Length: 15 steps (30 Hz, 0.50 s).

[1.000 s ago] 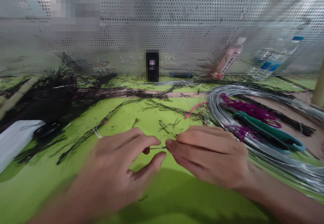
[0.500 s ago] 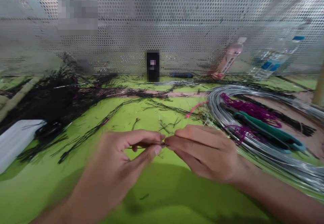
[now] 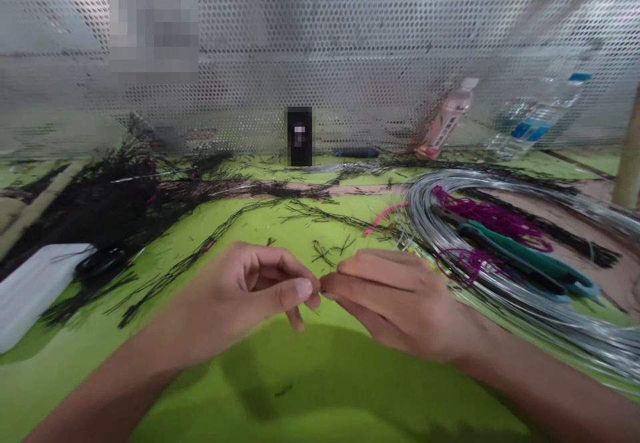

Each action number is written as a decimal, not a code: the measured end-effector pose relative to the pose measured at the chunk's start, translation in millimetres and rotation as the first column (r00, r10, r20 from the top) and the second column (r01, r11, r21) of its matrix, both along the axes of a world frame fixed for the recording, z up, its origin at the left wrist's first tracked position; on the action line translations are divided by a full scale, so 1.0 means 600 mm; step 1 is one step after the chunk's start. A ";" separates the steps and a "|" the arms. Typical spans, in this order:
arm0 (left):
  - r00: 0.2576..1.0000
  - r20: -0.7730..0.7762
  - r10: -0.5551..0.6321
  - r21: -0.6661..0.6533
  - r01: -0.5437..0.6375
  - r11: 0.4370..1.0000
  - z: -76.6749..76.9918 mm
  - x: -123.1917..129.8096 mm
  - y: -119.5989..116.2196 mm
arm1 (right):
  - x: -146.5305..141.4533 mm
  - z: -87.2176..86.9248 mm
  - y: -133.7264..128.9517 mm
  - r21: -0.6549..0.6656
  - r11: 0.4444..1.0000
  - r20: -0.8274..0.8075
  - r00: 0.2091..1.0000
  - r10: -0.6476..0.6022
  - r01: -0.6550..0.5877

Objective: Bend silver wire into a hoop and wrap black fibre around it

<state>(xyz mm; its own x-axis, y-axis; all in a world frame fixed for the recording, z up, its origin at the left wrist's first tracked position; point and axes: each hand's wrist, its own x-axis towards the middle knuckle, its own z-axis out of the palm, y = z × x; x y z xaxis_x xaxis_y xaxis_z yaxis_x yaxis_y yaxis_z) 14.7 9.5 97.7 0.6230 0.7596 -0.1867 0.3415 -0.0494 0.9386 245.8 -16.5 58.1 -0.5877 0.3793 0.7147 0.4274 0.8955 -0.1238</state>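
My left hand [image 3: 260, 296] is closed in a pinch, thumb against forefinger, over the green tabletop [image 3: 320, 376]. Its tips meet those of my right hand [image 3: 400, 299], whose fingers are pressed together. Between the fingertips shows a tiny bit of thin dark wire [image 3: 323, 291]; the rest of it is hidden by the fingers. Short black wire pieces [image 3: 325, 253] lie just beyond the hands. To the right rests a coil of silver wire [image 3: 425, 209], with green-handled pliers [image 3: 530, 256] and purple cord [image 3: 500, 216] on it.
Black wire strands [image 3: 110, 196] are heaped at the left, beside a white box [image 3: 35, 289]. A pink-labelled bottle [image 3: 445, 119] and a clear water bottle [image 3: 540, 119] lean on the perforated metal panel [image 3: 350, 43] at the back. A pink strip [image 3: 385, 216] lies near the coil.
My left hand has turned, its thumb now lying across the forefinger tip, and the dark strand seen inside its grip is hidden. My right hand has barely moved.
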 end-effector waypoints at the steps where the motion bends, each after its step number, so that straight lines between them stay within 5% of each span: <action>1: 1.000 0.012 0.008 -0.054 -0.007 0.999 -0.001 0.002 0.001 | 0.000 0.001 -0.001 -0.008 1.000 0.007 1.000 -0.004 0.004; 4: 0.997 0.006 0.071 0.004 -0.071 0.997 -0.005 0.009 -0.005 | -0.001 0.004 -0.003 -0.005 1.000 0.007 1.000 -0.020 0.020; 8: 0.986 -0.031 0.162 0.325 -0.143 0.935 -0.005 0.017 -0.025 | 0.002 0.003 -0.005 -0.031 0.999 -0.003 1.000 -0.020 0.019; 10: 0.982 -0.051 0.182 0.517 -0.130 0.846 -0.008 0.017 -0.032 | 0.002 0.001 -0.005 -0.051 0.998 -0.022 1.000 -0.021 0.020; 15: 0.968 -0.104 0.227 0.874 -0.020 0.486 -0.026 0.010 -0.039 | 0.002 -0.004 -0.006 -0.128 0.992 -0.085 0.996 -0.013 0.002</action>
<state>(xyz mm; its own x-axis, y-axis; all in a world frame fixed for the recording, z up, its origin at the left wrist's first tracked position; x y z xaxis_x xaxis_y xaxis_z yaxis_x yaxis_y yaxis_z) 20.5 -13.8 82.3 0.5418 0.6682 0.5098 0.5651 -0.7386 0.3676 246.9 -20.1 55.5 -0.5234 0.4747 0.7076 0.4166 0.8670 -0.2734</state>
